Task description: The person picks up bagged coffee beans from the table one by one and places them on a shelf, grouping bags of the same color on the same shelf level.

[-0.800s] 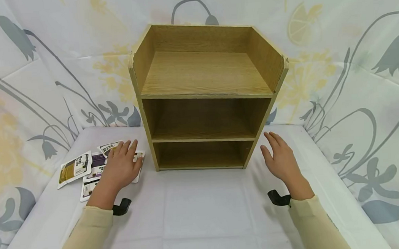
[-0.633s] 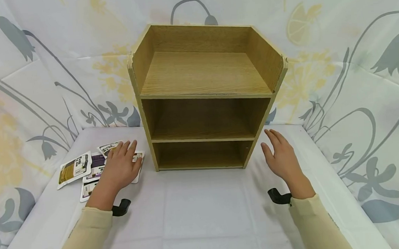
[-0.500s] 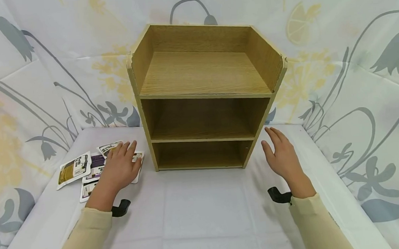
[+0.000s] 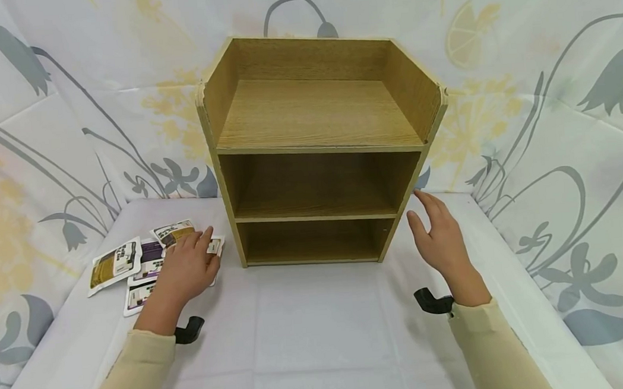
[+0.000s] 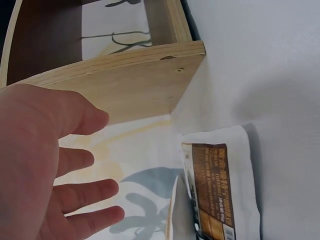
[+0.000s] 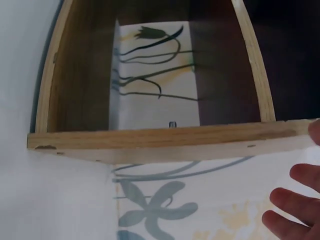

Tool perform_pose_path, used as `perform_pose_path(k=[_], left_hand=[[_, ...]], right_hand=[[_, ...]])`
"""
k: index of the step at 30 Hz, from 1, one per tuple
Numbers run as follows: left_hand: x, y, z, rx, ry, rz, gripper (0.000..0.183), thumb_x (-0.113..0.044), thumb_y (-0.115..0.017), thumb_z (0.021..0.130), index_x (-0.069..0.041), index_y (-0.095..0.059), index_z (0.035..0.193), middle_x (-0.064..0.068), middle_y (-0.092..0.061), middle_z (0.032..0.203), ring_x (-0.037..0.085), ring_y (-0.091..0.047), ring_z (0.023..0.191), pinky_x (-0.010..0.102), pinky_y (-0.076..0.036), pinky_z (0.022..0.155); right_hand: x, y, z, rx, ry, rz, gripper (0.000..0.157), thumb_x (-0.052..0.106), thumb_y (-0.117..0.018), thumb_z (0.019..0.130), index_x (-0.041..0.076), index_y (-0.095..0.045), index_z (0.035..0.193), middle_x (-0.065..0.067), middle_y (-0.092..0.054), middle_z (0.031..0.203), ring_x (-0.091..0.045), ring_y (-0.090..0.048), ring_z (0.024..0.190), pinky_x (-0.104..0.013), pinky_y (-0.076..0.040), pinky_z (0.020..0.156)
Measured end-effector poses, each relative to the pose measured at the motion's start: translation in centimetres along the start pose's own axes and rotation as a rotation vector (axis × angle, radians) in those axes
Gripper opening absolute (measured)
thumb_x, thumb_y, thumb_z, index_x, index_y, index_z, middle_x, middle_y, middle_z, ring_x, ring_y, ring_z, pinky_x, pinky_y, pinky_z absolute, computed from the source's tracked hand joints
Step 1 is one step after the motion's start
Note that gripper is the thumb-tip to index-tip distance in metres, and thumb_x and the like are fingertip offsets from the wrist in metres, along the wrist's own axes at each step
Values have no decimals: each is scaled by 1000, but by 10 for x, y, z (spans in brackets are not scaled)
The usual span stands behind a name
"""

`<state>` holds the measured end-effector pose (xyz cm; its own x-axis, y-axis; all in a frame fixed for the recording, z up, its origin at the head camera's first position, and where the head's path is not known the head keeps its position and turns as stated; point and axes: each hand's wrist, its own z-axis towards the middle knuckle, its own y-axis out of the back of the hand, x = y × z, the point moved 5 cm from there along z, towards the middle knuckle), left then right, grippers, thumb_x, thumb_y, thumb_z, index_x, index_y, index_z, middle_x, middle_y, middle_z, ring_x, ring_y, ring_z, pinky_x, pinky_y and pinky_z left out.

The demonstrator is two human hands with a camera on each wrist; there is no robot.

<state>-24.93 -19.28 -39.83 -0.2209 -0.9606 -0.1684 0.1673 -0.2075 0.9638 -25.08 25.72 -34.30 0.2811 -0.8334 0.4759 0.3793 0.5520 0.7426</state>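
My left hand (image 4: 190, 267) hovers over a loose pile of flat printed pouches at the left, fingers relaxed and holding nothing. Among the pouches, a gold-and-white one (image 4: 115, 265) lies leftmost, and a purple-and-white one (image 4: 150, 267) is partly covered. In the left wrist view a white pouch with a brown label (image 5: 215, 185) lies below the fingers, apart from them. My right hand (image 4: 443, 243) is beside the right side of a wooden shelf unit (image 4: 314, 151), thumb and fingers spread; whether a fingertip touches its edge I cannot tell.
The shelf unit stands upright at the back middle, with a tray-like top and two open compartments. White cloth (image 4: 320, 337) covers the table. A flower-printed curtain (image 4: 542, 115) hangs behind and at both sides. A black wrist mount (image 4: 190, 330) sticks out from the left wrist.
My left hand has drawn in slightly, its fingers bending down a little and uncovering more of the top pouch. My right hand has moved a little forward along the shelf unit's side.
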Motion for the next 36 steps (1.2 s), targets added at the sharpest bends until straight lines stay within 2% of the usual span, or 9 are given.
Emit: perform_pose_path(k=[15,23,30,36], left_hand=[[1,-7,-8,13,27,-3,58,-26,-50,86,-4,-35,138,24,-44,129,43,-39,121,64,-34,92],[4,-12,-10,0,39,-9,57,-25,-52,85,-4,-39,136,23,-47,126,43,-41,119,63,-34,92],[9,-20,-11,23,68,10,55,-27,-55,84,-2,-44,131,23,-51,123,44,-45,114,61,-38,88],[13,-26,-12,61,92,-3,56,-29,-58,83,0,-45,129,23,-50,125,45,-43,116,60,-36,91]], right_hand=[[8,-12,6,-32,-48,56,59,40,-48,91,9,-35,139,-17,-42,137,-36,-41,125,-52,-35,99],[11,-21,11,-96,-42,129,53,38,-53,89,9,-44,133,-15,-50,129,-30,-46,122,-47,-41,96],[12,-29,16,-103,-79,170,48,39,-51,89,8,-48,126,-13,-55,124,-28,-50,119,-46,-43,94],[12,-34,20,-96,-136,217,47,41,-50,89,10,-48,125,-11,-57,120,-28,-53,116,-46,-44,96]])
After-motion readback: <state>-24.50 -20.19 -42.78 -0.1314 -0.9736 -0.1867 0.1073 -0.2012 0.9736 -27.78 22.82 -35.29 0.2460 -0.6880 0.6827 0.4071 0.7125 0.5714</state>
